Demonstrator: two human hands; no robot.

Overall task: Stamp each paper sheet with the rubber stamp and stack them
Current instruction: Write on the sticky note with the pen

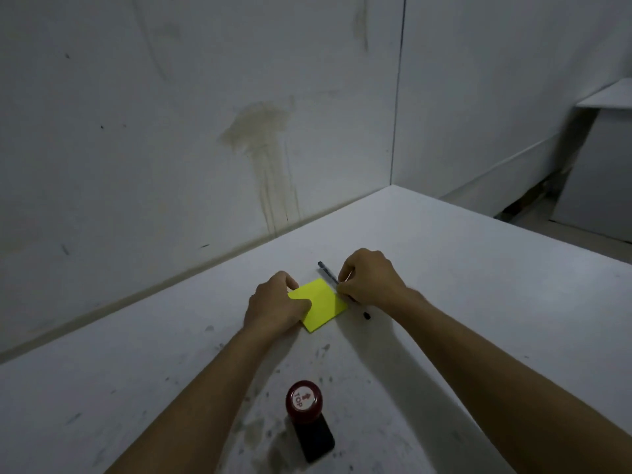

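A pad of yellow paper sheets [325, 302] lies on the white table [461, 302] in front of me. My left hand [273, 306] holds the pad's left side, thumb pressed on its top sheet. My right hand [369, 278] is at the pad's far right corner, fingers curled and pinching at the sheet's edge. The rubber stamp [307, 419], with a dark red round handle marked "TOP" and a black base, stands upright on the table close to me, untouched by either hand.
A dark pen [325, 270] lies behind the pad, partly under my right hand; its black end [366, 315] shows beyond my wrist. A stained wall [260, 148] borders the table at the back left. The table's right edge drops to the floor.
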